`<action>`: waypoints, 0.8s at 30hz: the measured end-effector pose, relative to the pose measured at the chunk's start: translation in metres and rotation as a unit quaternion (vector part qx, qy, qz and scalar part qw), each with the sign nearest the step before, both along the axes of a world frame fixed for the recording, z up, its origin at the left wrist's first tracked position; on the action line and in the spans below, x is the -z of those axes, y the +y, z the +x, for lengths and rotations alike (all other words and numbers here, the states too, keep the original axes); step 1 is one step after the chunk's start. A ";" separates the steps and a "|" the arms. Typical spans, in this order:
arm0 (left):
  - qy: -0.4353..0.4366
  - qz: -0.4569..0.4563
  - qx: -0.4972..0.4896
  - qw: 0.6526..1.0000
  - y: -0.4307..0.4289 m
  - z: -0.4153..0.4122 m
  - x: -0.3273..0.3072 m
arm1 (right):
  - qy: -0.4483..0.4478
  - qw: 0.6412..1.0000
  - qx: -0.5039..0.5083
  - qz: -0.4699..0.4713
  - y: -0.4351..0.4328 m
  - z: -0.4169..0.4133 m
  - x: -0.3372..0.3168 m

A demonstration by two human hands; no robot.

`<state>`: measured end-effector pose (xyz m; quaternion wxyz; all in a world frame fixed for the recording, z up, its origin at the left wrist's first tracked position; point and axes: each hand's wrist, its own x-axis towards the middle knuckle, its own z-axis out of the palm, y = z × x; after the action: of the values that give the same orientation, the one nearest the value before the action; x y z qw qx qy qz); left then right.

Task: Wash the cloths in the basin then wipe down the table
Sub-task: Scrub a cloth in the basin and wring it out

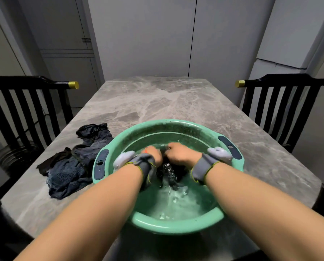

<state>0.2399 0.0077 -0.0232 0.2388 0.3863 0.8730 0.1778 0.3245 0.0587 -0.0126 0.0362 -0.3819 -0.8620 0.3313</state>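
Note:
A green plastic basin (pixel 168 226) with water in it stands on the grey marble table (pixel 157 102), near the front edge. Both my hands are inside it. My left hand (pixel 153 154) and my right hand (pixel 180 153) are closed side by side on a dark wet cloth (pixel 168 174), which hangs from them and drips into the water. Grey straps with pale devices wrap both wrists. Left of the basin, a heap of dark blue and black cloths (pixel 76 162) lies on the table, touching the basin's rim.
A black slatted chair (pixel 27 110) stands at the table's left side and another chair (pixel 283 106) at its right. Grey cabinet doors (pixel 157 34) rise behind the far end of the table.

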 end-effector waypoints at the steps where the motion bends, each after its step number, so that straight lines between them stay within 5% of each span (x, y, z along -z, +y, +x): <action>1: -0.030 0.043 -0.026 0.998 0.005 -0.003 -0.005 | 0.115 0.991 0.034 -0.059 -0.001 0.000 -0.008; 3: -0.104 0.131 -0.061 0.984 0.015 -0.012 -0.012 | 0.302 0.945 0.077 -0.103 -0.005 -0.004 -0.017; 6: -0.299 0.231 -0.107 0.920 0.016 -0.014 -0.019 | 0.367 0.928 0.053 0.038 -0.021 -0.008 -0.021; 9: -0.325 0.272 -0.102 0.900 0.012 -0.003 -0.024 | 0.351 0.921 0.081 0.147 -0.014 -0.008 -0.020; 13: -0.285 0.323 -0.090 0.898 0.010 0.010 -0.032 | 0.250 0.951 0.138 0.118 0.008 -0.002 -0.018; 17: -0.265 0.326 -0.082 0.904 0.008 -0.010 -0.028 | 0.286 0.938 0.059 0.187 -0.021 -0.002 -0.021; 20: -0.346 0.345 -0.066 0.870 0.000 -0.008 -0.029 | 0.259 0.944 0.073 0.189 -0.019 -0.008 -0.022; 24: -0.276 0.273 -0.042 0.921 0.000 0.008 -0.032 | 0.102 0.984 0.084 0.116 0.008 0.001 -0.013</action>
<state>0.2477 0.0074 0.0090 0.3477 0.3355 0.7057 0.5183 0.3252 0.0669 0.0000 0.1960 -0.4106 -0.8510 0.2622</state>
